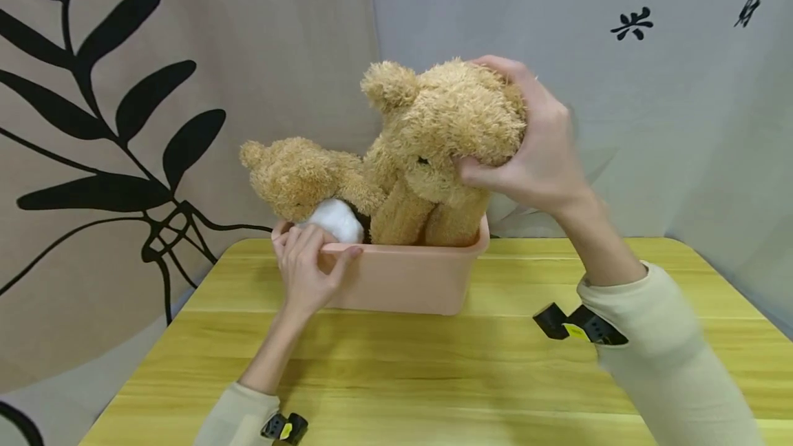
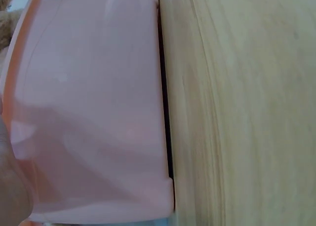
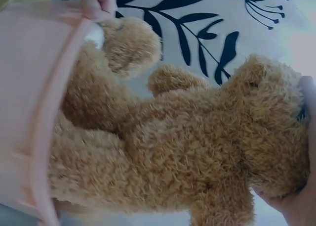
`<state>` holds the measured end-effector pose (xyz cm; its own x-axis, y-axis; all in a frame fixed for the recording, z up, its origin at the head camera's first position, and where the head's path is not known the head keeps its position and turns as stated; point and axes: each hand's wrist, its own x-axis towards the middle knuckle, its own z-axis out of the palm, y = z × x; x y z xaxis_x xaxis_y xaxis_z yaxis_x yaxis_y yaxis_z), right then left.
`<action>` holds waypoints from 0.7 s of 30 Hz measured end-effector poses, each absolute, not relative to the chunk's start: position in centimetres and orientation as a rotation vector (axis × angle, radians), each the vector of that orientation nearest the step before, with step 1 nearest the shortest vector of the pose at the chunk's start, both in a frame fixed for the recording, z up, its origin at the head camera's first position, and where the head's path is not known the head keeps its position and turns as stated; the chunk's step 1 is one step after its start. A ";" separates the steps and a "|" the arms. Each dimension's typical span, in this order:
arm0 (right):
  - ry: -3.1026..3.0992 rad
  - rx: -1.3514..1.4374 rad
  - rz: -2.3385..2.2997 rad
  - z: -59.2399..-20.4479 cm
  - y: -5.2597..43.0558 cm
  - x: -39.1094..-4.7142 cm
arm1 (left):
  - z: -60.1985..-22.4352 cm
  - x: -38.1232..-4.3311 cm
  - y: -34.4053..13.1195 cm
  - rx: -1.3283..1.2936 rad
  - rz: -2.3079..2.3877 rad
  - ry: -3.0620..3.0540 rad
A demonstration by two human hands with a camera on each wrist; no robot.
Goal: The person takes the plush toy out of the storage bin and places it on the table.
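A pink plastic bin [image 1: 403, 281] stands on the table, its rim held at the left front corner by my left hand [image 1: 306, 263], fingers over the edge and thumb outside. My right hand [image 1: 545, 143] grips the head of a large tan teddy bear [image 1: 458, 115], which sits upright with its lower body in the bin's right side. In the right wrist view the bear's furry belly [image 3: 168, 152] and legs reach down past the rim. Leaning over the bin's left end is a smaller-looking tan plush bear [image 1: 297, 174], with a white fluffy thing [image 1: 336, 219] beside it.
The bin rests on a wooden table [image 1: 434, 377] near its back edge. Behind hangs a pale cloth [image 1: 297, 40] printed with black leaves and characters. Black devices [image 1: 582, 325] are strapped at both wrists.
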<state>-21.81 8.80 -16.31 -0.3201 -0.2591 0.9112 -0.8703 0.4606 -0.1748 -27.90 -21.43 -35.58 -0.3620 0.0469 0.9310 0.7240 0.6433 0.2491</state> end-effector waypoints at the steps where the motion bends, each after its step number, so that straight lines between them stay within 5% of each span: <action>1: -1.798 0.952 0.866 -16.0 9.0 -21.7 | -35.6 -27.9 -21.4 -0.617 -0.810 -1.817; 21: -1.660 0.709 0.956 -13.4 15.3 -20.3 | -35.8 -28.1 -21.5 -0.614 -0.794 -1.809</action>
<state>-20.30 15.31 -13.42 -0.2792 0.0064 0.9602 -0.8274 0.5059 -0.2440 -28.08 -21.51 -35.77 -0.3472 0.0459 0.9367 0.7205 0.6524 0.2351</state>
